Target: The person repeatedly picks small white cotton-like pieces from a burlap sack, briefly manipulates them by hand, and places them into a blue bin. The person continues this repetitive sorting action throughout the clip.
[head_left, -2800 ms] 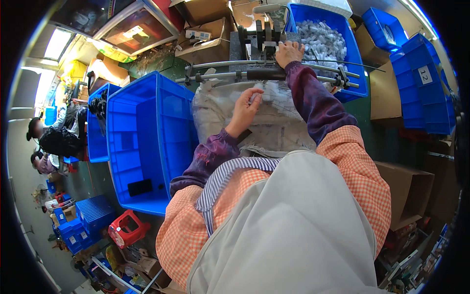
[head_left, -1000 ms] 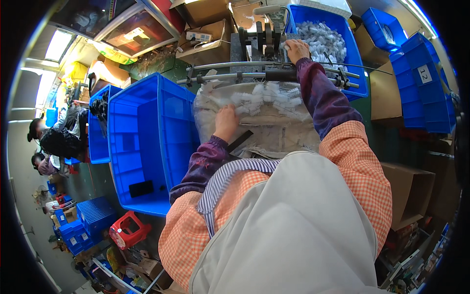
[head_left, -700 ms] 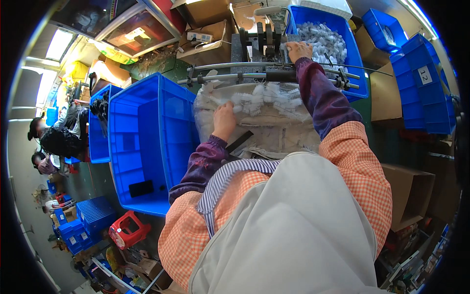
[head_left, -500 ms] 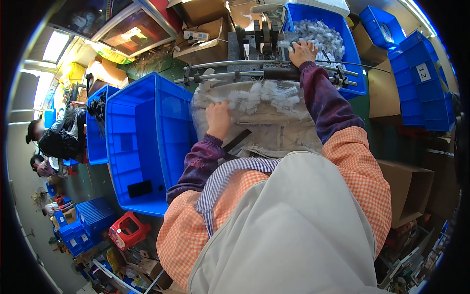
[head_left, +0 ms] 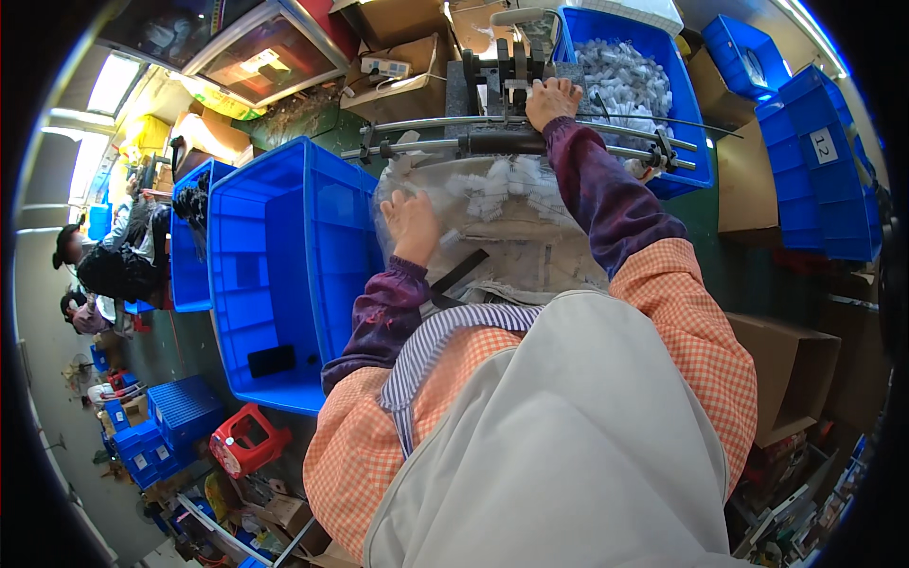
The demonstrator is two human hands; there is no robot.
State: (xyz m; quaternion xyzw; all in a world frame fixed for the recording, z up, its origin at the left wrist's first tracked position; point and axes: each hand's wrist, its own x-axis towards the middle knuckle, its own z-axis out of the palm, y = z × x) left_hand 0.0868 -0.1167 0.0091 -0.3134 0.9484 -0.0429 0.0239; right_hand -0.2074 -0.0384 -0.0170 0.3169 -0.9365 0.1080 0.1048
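Note:
My right hand (head_left: 554, 102) is at the dark metal machine (head_left: 511, 71), fingers closed on a small clear ribbed plastic piece (head_left: 516, 83), whose end shows left of the fingers. Most of that piece is hidden. My left hand (head_left: 410, 227) rests at the left edge of a pale, plastic-covered cloth surface (head_left: 511, 227), its fingers apart and nothing visible in them. Several clear comb-like plastic pieces (head_left: 516, 180) lie loosely on this surface, to the right of my left hand. Metal rods (head_left: 445, 125) run crosswise between the surface and the machine.
A large blue crate (head_left: 260, 275) with a dark flat object inside stands left. Behind right, a blue bin (head_left: 686, 85) holds many clear pieces. Blue crates (head_left: 819, 166) and an open cardboard box (head_left: 781, 374) stand right. A red stool (head_left: 248, 440) is lower left; people are at far left.
My right hand has moved left from beside the bin of clear pieces to the machine, carrying the ribbed piece. My left hand has shifted slightly left, and its fingers have spread.

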